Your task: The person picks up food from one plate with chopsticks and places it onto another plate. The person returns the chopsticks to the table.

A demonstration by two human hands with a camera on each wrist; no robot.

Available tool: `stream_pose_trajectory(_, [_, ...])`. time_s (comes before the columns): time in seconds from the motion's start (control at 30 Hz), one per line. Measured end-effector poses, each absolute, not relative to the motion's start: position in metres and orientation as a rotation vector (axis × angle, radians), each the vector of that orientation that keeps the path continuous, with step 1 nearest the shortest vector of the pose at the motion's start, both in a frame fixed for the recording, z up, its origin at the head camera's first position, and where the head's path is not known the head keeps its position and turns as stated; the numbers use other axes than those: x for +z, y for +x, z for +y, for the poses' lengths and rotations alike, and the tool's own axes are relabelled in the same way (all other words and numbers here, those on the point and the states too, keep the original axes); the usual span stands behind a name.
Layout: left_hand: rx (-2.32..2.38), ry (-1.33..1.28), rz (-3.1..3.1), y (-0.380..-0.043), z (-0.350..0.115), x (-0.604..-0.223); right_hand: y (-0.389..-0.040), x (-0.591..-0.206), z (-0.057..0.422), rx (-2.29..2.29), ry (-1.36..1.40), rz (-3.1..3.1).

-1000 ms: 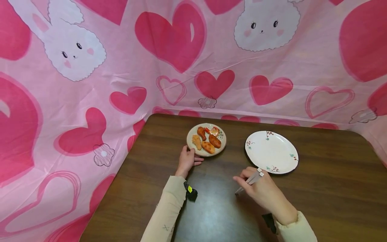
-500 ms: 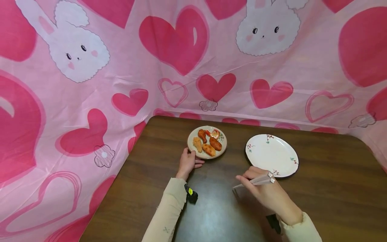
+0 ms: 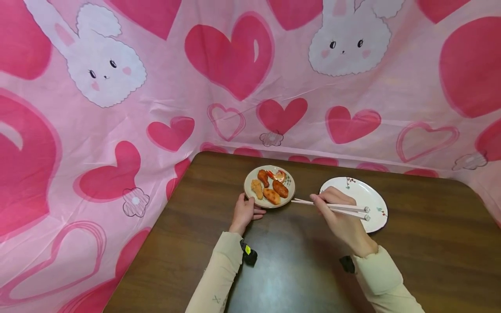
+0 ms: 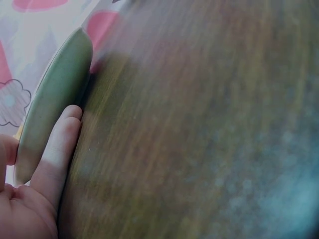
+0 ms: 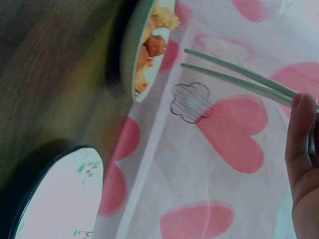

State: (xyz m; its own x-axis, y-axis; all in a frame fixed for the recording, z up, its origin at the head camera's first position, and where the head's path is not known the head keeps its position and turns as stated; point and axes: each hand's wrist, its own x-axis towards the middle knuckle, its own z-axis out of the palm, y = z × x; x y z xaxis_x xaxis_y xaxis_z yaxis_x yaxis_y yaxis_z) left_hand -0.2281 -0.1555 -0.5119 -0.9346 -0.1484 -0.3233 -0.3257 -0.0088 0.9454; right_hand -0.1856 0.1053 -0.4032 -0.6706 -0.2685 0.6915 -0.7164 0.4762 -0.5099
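On the table, the small round plate (image 3: 252, 177) carries several pieces of food, among them a drumstick (image 3: 263, 178), a shrimp (image 3: 280, 176) and browned chicken pieces (image 3: 280, 188). My left hand (image 3: 242, 214) holds its near-left edge, thumb at the rim and fingers along the underside, as the left wrist view shows of the plate (image 4: 55, 99). My right hand (image 3: 343, 224) grips a pair of pale chopsticks (image 3: 350, 207) pointing left. In the right wrist view, the tips of the chopsticks (image 5: 239, 74) stand slightly apart, beside the food, with nothing between them.
A larger white oval plate (image 3: 373, 198) with a floral rim lies to the right, partly hidden behind my right hand. Beneath everything is a dark wooden table (image 3: 430, 226). A pink cloth (image 3: 227, 78) with hearts and rabbits hangs along the back and left.
My right hand has raised the chopsticks and swung their tips up and left, from over the bare table to the small plate's right edge. The left hand keeps its hold.
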Motion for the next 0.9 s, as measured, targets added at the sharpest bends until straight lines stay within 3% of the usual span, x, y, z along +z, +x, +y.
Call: stream_pose_trajectory(0.9, [2.078, -0.496, 2.125, -0.227, -0.155, -0.509, -0.27, -0.416, 0.057, 1.179, 0.765, -2.273])
